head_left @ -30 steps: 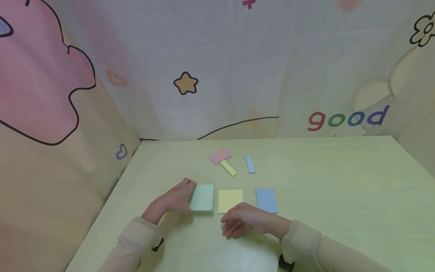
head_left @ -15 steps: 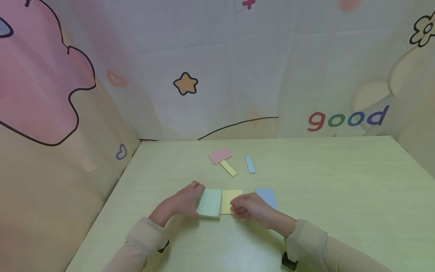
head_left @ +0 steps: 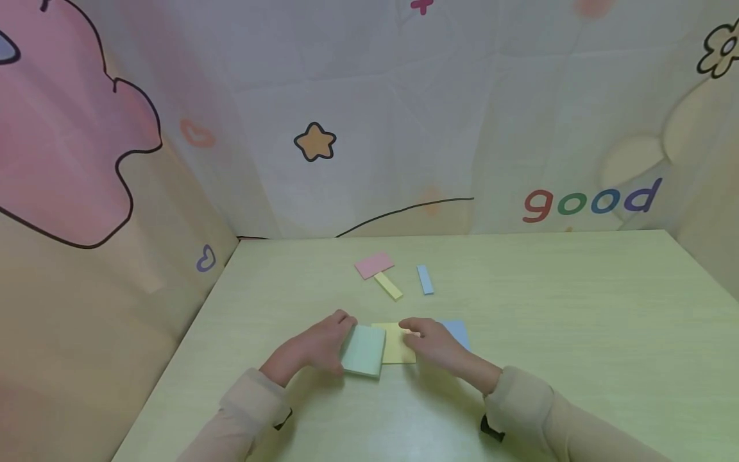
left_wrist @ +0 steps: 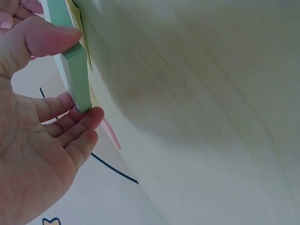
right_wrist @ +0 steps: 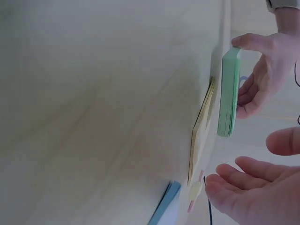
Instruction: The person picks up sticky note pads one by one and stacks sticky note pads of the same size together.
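Note:
My left hand (head_left: 323, 343) grips a thick green sticky-note pad (head_left: 364, 351) by its left side, thumb at the near edge and fingers at the far edge. In the right wrist view the green pad (right_wrist: 228, 91) is raised off the table, beside a yellow pad (right_wrist: 201, 133) that lies flat. From above, the green pad covers the left edge of the yellow pad (head_left: 395, 350). My right hand (head_left: 439, 346) hovers over the yellow pad's right side, fingers loosely bent and holding nothing. Beneath that hand lies a blue pad (head_left: 458, 332), partly hidden.
Farther back on the table (head_left: 577, 321) lie a pink pad (head_left: 374, 265), a narrow yellow strip pad (head_left: 389, 286) touching it, and a narrow blue strip pad (head_left: 424, 280). A printed cloth (head_left: 369, 128) hangs along the table's back edge.
The left hand has carried the green pad to the right, over the yellow pad's edge, and tilted it slightly. My right hand has moved forward and right, above the yellow and blue pads.

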`<move>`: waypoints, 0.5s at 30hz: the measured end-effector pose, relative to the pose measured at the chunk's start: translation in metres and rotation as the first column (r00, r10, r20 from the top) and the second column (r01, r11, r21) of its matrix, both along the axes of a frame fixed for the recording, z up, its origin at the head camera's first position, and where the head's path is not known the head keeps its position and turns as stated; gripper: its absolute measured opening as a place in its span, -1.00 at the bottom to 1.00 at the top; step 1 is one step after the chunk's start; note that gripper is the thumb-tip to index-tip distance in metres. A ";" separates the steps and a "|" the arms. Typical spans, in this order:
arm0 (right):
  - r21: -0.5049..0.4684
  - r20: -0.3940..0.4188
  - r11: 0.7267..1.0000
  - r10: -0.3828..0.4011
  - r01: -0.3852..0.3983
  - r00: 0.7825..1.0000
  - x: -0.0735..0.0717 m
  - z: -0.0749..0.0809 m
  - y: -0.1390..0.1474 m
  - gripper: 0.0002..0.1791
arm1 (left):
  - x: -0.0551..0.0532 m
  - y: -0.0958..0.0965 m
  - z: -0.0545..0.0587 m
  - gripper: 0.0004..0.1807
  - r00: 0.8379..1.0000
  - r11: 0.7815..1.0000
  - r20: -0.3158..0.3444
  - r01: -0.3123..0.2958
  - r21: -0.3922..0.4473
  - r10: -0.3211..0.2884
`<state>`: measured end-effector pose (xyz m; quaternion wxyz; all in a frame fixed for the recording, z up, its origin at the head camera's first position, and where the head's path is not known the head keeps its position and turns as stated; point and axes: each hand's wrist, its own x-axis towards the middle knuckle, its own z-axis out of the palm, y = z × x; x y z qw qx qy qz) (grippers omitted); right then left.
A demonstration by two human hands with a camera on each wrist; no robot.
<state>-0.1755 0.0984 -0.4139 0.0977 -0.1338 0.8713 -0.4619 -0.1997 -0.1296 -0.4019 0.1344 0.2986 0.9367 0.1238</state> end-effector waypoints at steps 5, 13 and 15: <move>0.175 -0.112 0.981 0.099 -0.079 0.989 -0.003 0.000 -0.001 -0.64 | 0.000 0.004 0.000 -0.12 1.000 1.000 0.003 0.002 -0.031 -0.001; 0.299 -0.221 0.944 0.210 -0.139 0.952 -0.008 -0.002 -0.001 -0.71 | -0.001 0.010 0.001 -0.13 0.998 0.997 -0.029 0.058 -0.059 -0.060; 0.320 -0.218 0.936 0.224 -0.148 0.950 -0.009 -0.003 -0.001 -0.71 | -0.001 0.012 0.002 -0.15 0.997 0.995 -0.040 0.070 -0.073 -0.073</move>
